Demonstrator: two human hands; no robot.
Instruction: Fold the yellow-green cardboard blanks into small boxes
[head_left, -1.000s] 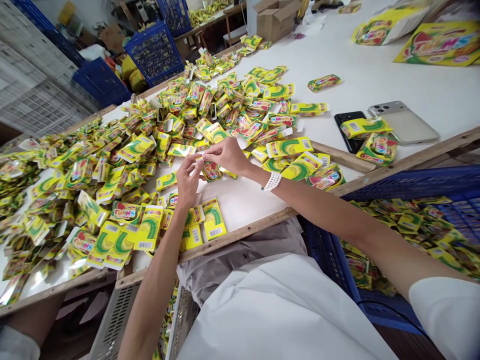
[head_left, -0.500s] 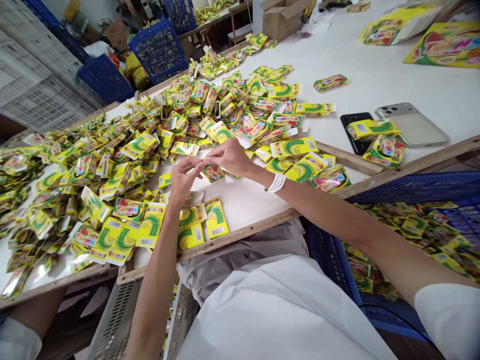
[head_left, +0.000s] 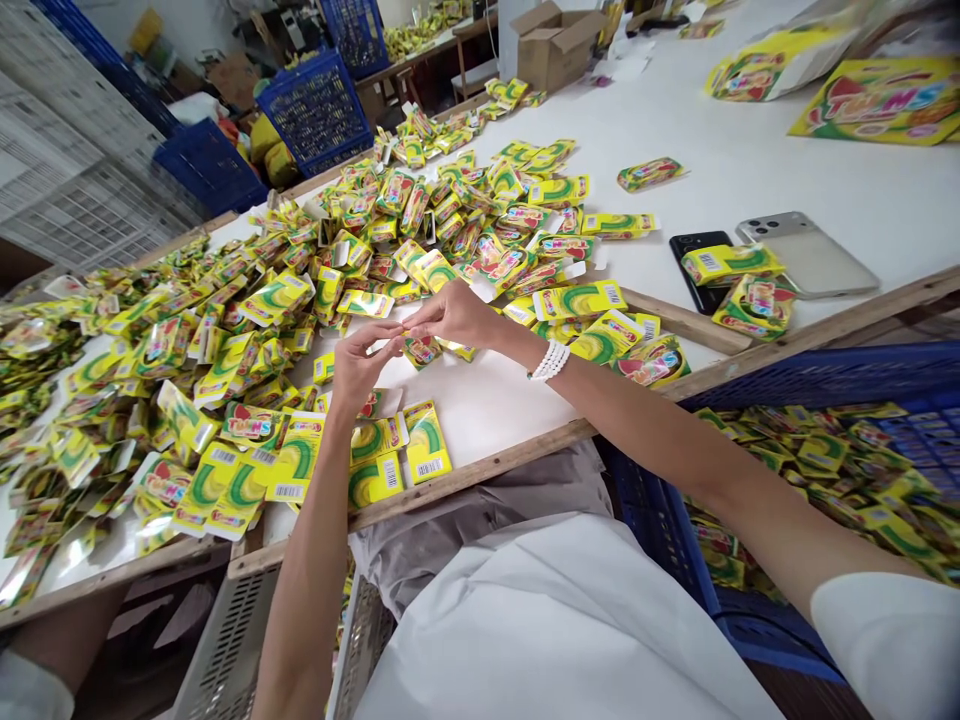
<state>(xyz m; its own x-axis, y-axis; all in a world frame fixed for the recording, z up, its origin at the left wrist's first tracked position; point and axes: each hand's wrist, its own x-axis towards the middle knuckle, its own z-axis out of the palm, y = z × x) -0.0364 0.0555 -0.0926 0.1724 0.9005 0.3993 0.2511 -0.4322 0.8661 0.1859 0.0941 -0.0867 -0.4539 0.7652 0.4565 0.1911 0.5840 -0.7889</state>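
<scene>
Over the white tabletop my left hand (head_left: 360, 366) and my right hand (head_left: 459, 316) meet at the fingertips. Both are closed in a pinch, and whatever sits between the fingers is too small or hidden to make out. A small yellow-green printed box (head_left: 422, 350) shows just beneath the right fingers. White beads circle my right wrist as a bracelet (head_left: 552, 360). Close to my left forearm, flat yellow boxes (head_left: 426, 442) lie along the near table edge. A large heap of similar small boxes (head_left: 292, 295) spreads behind and left of my hands.
Two phones, one black (head_left: 705, 290) and one silver (head_left: 814, 250), lie at right with boxes on them. A blue crate (head_left: 660, 510) holding boxes stands below the wooden table edge (head_left: 495, 462). Printed bags (head_left: 877, 100) lie far right. Another person's arm (head_left: 67, 630) shows lower left.
The view has shifted slightly, so the table's contents appear a little further left. My hands stay together at the fingertips, with little change in their pose.
</scene>
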